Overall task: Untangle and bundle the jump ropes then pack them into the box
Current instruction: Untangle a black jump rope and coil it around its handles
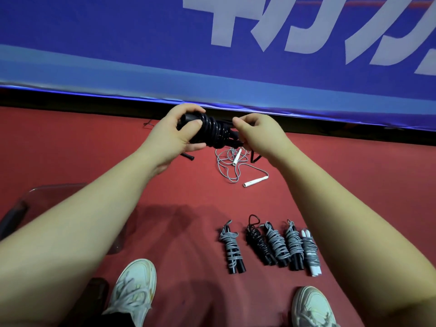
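One black jump rope [212,131], partly coiled round its handles, held in the air above the red floor [165,185] between two hands. Left hand [174,135]: fingers [193,123] curled round the handle end. Right hand [257,135]: fingertips [238,121] pinching the cord at the opposite end. Just below, on the floor, one loose grey rope [226,166] with two white handles. Nearer the person, five wound bundles [276,244] in a row: three grey on black handles, one all black, one grey on white handles. At left, one clear box [59,186], partly hidden by the left arm. Two white shoes [134,293]. Behind, one blue banner [118,43].
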`<state>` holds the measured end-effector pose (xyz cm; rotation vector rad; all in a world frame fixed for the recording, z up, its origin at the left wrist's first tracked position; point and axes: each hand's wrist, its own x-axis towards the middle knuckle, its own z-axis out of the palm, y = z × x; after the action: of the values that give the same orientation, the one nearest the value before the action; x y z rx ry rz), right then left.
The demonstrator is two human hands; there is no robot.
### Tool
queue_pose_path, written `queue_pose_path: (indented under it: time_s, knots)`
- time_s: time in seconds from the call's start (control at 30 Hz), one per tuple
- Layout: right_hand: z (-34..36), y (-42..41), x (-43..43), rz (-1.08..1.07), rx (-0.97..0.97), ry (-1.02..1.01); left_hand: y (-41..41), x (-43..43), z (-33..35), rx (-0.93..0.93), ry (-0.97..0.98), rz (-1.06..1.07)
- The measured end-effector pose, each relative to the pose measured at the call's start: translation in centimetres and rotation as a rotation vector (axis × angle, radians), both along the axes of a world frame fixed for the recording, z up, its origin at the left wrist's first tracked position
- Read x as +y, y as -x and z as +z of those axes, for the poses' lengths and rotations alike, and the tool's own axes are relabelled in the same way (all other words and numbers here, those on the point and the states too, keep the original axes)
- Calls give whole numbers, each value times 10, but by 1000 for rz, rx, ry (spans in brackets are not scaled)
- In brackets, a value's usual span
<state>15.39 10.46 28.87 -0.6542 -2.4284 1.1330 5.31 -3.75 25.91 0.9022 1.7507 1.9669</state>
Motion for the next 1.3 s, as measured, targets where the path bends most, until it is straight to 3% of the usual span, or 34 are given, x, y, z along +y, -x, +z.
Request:
queue_pose_path:
  time_s: [0.2, 0.33, 0.47, 0.7, 0.9, 1.1, 1.2, 1.3]
  knots:
    - [-12, 0, -2, -34, 110, 15, 2, 1, -6, -171, -137, 21]
    - [-22, 1, -2, -81, 237, 313, 0, 2, -1, -328, -249, 25]
    - [-36, 7, -7, -139, 212, 479, -3, 3, -1, -407, -263, -36]
    - [-27, 13, -8, 101, 410, 726, 0, -5, 1, -538, -289, -128]
    - [-23, 14, -8, 41, 366, 636, -4, -8, 0, -286, 165, -233]
    - [-20, 18, -15, -23, 173, 439, -2, -8, -2, -131, 333, -103]
    - [-11, 16, -10, -18, 40, 197, 2, -5, -7, -105, 337, -11]
    - [4, 14, -3, -71, 57, -139, 9, -5, -18, -164, 342, 48]
